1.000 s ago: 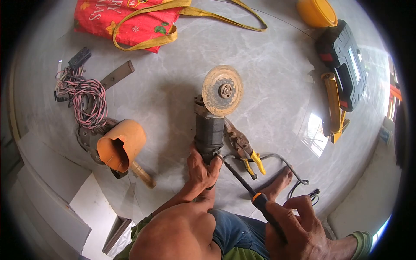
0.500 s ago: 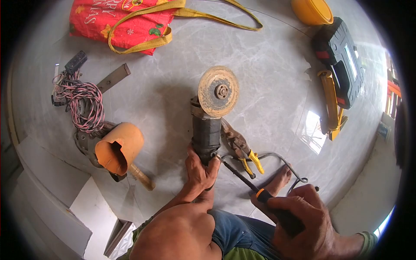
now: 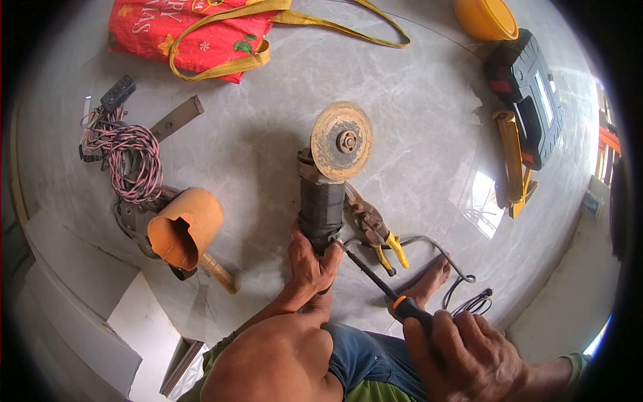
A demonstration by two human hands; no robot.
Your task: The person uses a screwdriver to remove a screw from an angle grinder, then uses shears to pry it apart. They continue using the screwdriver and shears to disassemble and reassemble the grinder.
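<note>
My left hand [image 3: 309, 262] is wrapped round the lower body of a black angle grinder [image 3: 321, 206], holding it upright with its worn cutting disc [image 3: 341, 141] at the top. In my right hand [image 3: 462, 355] is a screwdriver [image 3: 368, 271] with a black and orange handle. Its tip meets the side of the grinder's body, close to my left thumb; the exact spot it touches is too small to make out. Tin snips [image 3: 372, 224] with yellow handles lie on the floor just right of the grinder. The grinder's cord [image 3: 442, 251] trails off to the right.
At left lie a coiled pink-and-black extension cord [image 3: 130, 157], a flat metal bar [image 3: 177, 118], and a broken orange container [image 3: 191, 224] by a wooden handle [image 3: 220, 273]. A red bag [image 3: 194, 40] is at the back. A black tool case [image 3: 536, 100] and yellow tub [image 3: 485, 19] stand at right.
My right hand has turned over on the screwdriver handle, knuckles now upward, and shifted slightly down and left. The coiled cord end behind it now shows. The grinder has shifted slightly right in view.
</note>
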